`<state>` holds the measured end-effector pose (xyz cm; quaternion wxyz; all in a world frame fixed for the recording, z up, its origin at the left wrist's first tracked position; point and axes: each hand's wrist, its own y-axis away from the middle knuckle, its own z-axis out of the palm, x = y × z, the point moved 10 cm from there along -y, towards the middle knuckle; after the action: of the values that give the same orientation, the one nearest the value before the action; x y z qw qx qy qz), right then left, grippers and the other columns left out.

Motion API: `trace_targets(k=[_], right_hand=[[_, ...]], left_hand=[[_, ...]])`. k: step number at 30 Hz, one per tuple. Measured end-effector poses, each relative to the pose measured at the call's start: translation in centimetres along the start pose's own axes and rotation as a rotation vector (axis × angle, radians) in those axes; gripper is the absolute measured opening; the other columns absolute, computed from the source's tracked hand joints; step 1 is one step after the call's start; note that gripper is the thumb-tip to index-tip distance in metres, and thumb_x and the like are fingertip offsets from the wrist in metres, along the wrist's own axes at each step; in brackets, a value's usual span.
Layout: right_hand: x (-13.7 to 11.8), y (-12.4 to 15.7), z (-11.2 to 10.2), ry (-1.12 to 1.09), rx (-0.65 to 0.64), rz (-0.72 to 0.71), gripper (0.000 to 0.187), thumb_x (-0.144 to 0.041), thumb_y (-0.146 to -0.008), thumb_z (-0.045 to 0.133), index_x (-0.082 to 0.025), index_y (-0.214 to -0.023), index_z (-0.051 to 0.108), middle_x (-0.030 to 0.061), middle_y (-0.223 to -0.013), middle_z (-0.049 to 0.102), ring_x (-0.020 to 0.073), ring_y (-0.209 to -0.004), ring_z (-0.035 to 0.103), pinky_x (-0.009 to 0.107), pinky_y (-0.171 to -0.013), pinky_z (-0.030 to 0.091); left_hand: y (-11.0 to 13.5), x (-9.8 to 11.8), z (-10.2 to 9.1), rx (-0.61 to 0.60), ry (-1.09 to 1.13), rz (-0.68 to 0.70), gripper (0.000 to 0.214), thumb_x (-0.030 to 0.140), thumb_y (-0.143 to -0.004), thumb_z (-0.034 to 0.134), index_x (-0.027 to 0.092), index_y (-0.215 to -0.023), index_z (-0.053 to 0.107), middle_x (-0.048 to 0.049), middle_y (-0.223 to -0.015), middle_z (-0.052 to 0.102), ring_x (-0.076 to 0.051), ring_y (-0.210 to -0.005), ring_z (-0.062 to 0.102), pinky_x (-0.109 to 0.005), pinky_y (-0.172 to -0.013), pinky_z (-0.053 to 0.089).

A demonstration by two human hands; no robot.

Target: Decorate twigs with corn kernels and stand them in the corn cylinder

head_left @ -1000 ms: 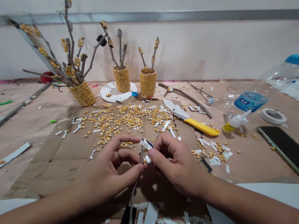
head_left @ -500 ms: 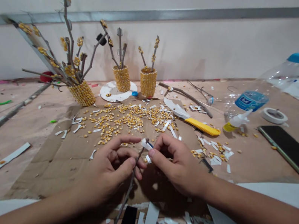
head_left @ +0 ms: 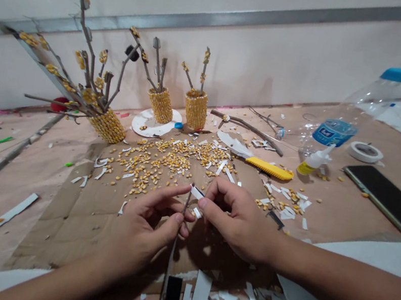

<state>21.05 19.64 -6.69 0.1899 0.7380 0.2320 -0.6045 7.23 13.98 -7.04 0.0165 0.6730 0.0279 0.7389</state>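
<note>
My left hand (head_left: 150, 221) grips a thin twig (head_left: 171, 258) between thumb and fingers, its lower end slanting down toward me. The index finger reaches up to the twig's tip. My right hand (head_left: 237, 220) pinches a small white strip (head_left: 197, 193) with a dark edge, laid against that tip. Whether the strip is stuck there I cannot tell. Beneath both hands lies a cardboard sheet (head_left: 67, 230). Loose corn kernels (head_left: 171, 160) and paper scraps are scattered just beyond my fingers.
Kernel-covered pots with twigs (head_left: 108, 125) stand along the back. A yellow-handled knife (head_left: 270, 169), a glue bottle (head_left: 314, 161), a clear plastic bottle (head_left: 334, 134), a tape roll (head_left: 365, 152) and a phone (head_left: 388, 199) lie to the right. White cut strips (head_left: 202, 291) litter the front edge.
The twig has turned more upright in my left hand, and the white strip now lies across its tip. My right hand keeps its pinch, almost in place. The view shifted slightly.
</note>
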Motion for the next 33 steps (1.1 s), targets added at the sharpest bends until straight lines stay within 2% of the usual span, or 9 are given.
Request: trace_targets(k=[7, 9, 12, 15, 23, 29, 33], right_hand=[[-0.2, -0.1, -0.2, 0.017, 0.007, -0.027, 0.026, -0.044, -0.095, 0.06, -0.023, -0.082, 0.052, -0.0026, -0.071, 0.054, 0.014, -0.063, 0.049, 0.03, -0.057, 0.04], [-0.2, -0.2, -0.2, 0.021, 0.009, -0.034, 0.026, -0.043, -0.095, 0.06, -0.023, -0.081, 0.052, -0.003, -0.07, 0.053, 0.0138, -0.063, 0.048, 0.03, -0.057, 0.04], [0.1, -0.2, 0.1, 0.015, -0.001, -0.035, 0.025, -0.042, -0.096, 0.06, -0.023, -0.082, 0.052, -0.0025, -0.071, 0.054, 0.0144, -0.064, 0.049, 0.03, -0.059, 0.041], [0.2, -0.2, 0.4, 0.02, -0.006, -0.048, 0.024, -0.041, -0.096, 0.06, -0.023, -0.082, 0.052, -0.0016, -0.072, 0.056, 0.0154, -0.066, 0.051, 0.032, -0.061, 0.042], [0.3, -0.2, 0.9, -0.012, -0.034, -0.044, 0.023, -0.04, -0.097, 0.061, -0.022, -0.084, 0.054, -0.002, -0.072, 0.057, 0.0147, -0.066, 0.051, 0.03, -0.06, 0.041], [0.6, -0.1, 1.4, -0.03, -0.06, -0.058, 0.029, -0.047, -0.1, 0.06, -0.023, -0.085, 0.053, -0.0018, -0.073, 0.058, 0.015, -0.067, 0.051, 0.03, -0.062, 0.04], [0.9, -0.2, 1.5, -0.026, -0.054, -0.054, 0.03, -0.048, -0.101, 0.058, -0.023, -0.087, 0.053, -0.0018, -0.072, 0.057, 0.015, -0.066, 0.05, 0.029, -0.06, 0.039]], left_hand=[[0.3, -1.2, 0.0, 0.002, 0.13, -0.118, 0.035, 0.024, -0.09, 0.081, 0.031, -0.124, 0.081, -0.0031, -0.086, 0.076, -0.015, -0.066, 0.07, -0.026, -0.058, 0.062], [0.3, -1.5, 0.0, 0.005, 0.201, -0.154, 0.032, 0.024, -0.089, 0.081, 0.032, -0.12, 0.083, -0.0021, -0.082, 0.074, -0.013, -0.061, 0.068, -0.023, -0.055, 0.058], [0.0, -1.4, 0.4, -0.031, 0.27, -0.151, 0.025, 0.024, -0.087, 0.082, 0.027, -0.112, 0.086, -0.0016, -0.075, 0.072, -0.01, -0.059, 0.066, -0.019, -0.058, 0.053], [-0.4, -1.3, 0.8, -0.08, 0.331, -0.139, 0.026, 0.029, -0.088, 0.083, 0.023, -0.113, 0.086, -0.0004, -0.071, 0.068, -0.008, -0.057, 0.063, -0.019, -0.061, 0.05], [-0.5, -2.0, 1.5, -0.114, 0.325, -0.187, 0.026, 0.036, -0.088, 0.085, 0.022, -0.109, 0.082, 0.0041, -0.057, 0.058, -0.005, -0.045, 0.042, -0.016, -0.047, 0.029], [-0.7, -2.0, 2.1, -0.169, 0.413, -0.215, 0.024, 0.034, -0.091, 0.08, 0.017, -0.108, 0.077, 0.01, -0.055, 0.041, -0.004, -0.043, 0.031, -0.018, -0.049, 0.03], [-0.6, -2.0, 2.4, -0.213, 0.454, -0.24, 0.022, 0.032, -0.094, 0.076, 0.016, -0.11, 0.075, 0.0087, -0.058, 0.045, -0.003, -0.043, 0.036, -0.016, -0.048, 0.032]])
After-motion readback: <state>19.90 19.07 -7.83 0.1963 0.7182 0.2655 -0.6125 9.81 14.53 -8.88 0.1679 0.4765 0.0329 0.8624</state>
